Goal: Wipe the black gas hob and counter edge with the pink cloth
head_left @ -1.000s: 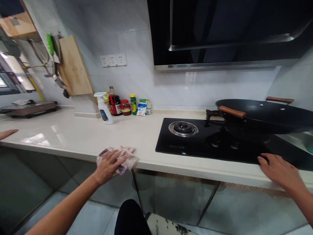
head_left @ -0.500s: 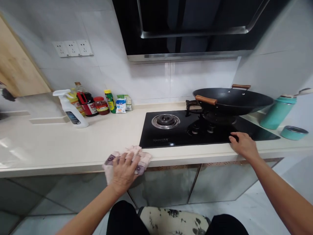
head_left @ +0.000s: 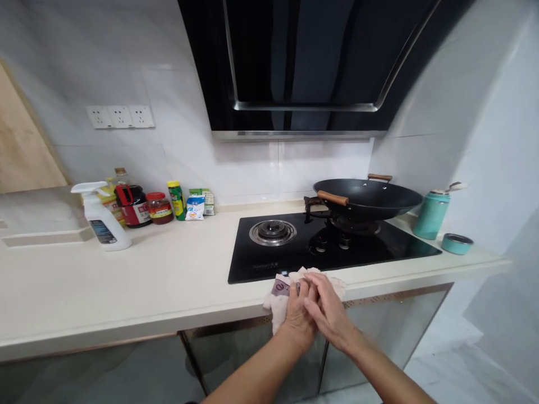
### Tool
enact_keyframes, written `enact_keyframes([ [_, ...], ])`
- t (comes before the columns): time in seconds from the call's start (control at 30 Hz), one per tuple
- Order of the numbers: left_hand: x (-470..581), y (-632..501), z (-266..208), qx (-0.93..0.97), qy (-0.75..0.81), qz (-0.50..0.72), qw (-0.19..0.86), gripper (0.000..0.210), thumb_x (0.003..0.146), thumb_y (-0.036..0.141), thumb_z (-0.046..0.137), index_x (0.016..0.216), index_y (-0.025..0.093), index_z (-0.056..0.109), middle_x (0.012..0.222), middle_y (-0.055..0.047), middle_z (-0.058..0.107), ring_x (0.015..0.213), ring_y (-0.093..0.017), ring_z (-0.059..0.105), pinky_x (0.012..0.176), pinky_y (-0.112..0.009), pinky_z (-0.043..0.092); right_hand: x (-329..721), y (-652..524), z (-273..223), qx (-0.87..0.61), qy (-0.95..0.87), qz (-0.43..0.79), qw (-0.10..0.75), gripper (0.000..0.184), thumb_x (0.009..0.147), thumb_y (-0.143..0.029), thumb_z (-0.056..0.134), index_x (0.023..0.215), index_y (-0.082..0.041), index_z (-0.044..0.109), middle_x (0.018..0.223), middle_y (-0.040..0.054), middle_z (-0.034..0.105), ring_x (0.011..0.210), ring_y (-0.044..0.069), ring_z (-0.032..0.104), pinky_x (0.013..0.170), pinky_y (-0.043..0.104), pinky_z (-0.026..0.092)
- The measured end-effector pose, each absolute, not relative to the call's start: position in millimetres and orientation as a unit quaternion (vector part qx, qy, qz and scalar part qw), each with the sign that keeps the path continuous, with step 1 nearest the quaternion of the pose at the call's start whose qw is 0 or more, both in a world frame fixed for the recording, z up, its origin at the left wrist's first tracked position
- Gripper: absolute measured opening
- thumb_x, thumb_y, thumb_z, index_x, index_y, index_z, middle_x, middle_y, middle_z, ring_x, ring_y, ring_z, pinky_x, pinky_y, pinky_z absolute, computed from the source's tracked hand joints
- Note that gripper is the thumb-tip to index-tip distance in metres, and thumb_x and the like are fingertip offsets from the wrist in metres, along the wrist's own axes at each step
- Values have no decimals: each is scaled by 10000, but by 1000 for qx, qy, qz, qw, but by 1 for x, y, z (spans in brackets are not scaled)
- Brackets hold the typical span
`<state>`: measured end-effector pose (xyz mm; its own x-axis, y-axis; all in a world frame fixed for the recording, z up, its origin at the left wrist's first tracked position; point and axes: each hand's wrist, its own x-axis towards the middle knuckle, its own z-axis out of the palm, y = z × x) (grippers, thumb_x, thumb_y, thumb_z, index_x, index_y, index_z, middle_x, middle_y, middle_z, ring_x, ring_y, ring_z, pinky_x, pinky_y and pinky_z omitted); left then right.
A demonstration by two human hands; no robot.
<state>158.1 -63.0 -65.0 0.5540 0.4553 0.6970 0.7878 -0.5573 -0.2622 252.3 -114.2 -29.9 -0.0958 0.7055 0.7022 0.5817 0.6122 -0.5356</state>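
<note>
A pale pink cloth [head_left: 278, 308] with a purple patterned band lies bunched on the counter's front edge, just in front of the gas hob [head_left: 252, 268]. My left hand [head_left: 300, 320] grips it from above, fingers curled into the fabric. Close against it, my right hand [head_left: 332, 314] has its fingers extended over the left hand's fingers and the cloth. Part of the cloth is hidden under both hands. Behind them are the hob's knobs [head_left: 344, 242] and the left burner [head_left: 273, 231].
A black wok [head_left: 370, 199] with wooden handles rests on the right burner. Farther right stand a teal bottle [head_left: 432, 216] and its teal lid [head_left: 457, 244]. A spray bottle [head_left: 105, 224], a sauce jar [head_left: 160, 209] and several packages line the back left. The range hood [head_left: 295, 120] hangs above.
My left hand has moved right along the counter edge with the cloth. My right hand has left the hob's right front edge and come in beside the left. The view has shifted.
</note>
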Motion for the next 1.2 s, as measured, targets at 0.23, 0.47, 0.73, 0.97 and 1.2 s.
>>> enact_keyframes([
  [0.23,109,-71,-41,-907,-255,-281,183,630,884,372,653,1463,189,483,1452,-167,564,1327,-344,507,1057,-512,453,282,-111,-41,-448,-790,47,416,739,919,-473,630,1538,-245,296,1520,153,441,1416,309,428,1178,524,389],
  [0.47,3,-56,-14,-914,-190,-336,122,589,925,254,597,1476,228,393,1363,-137,653,1289,-257,593,1072,-430,495,243,-95,-38,-513,-805,-83,286,1064,583,-545,924,1492,-321,420,1470,186,461,1374,469,396,1084,731,319],
  [0.73,-66,3,-9,-826,-371,-415,88,364,947,509,514,1203,268,611,1150,-57,748,1034,-274,725,899,-420,594,139,-65,-24,-446,-845,-203,212,735,848,-560,693,1463,-257,429,1383,139,572,1311,373,489,1046,564,421],
  [0.97,-82,15,-25,-855,-332,-386,100,387,901,521,557,1221,316,629,1176,-44,757,1057,-307,709,910,-461,573,140,-63,-21,-364,-850,-311,220,406,1023,-501,396,1395,-372,494,1378,44,580,1160,234,561,912,375,473],
  [1.2,-95,10,-11,-871,-333,-339,121,376,950,511,482,1266,369,628,1176,-10,747,1057,-296,684,899,-487,528,201,-48,-60,-352,-818,-336,306,454,958,-521,521,1397,-415,479,1287,68,570,1160,250,531,933,428,447],
])
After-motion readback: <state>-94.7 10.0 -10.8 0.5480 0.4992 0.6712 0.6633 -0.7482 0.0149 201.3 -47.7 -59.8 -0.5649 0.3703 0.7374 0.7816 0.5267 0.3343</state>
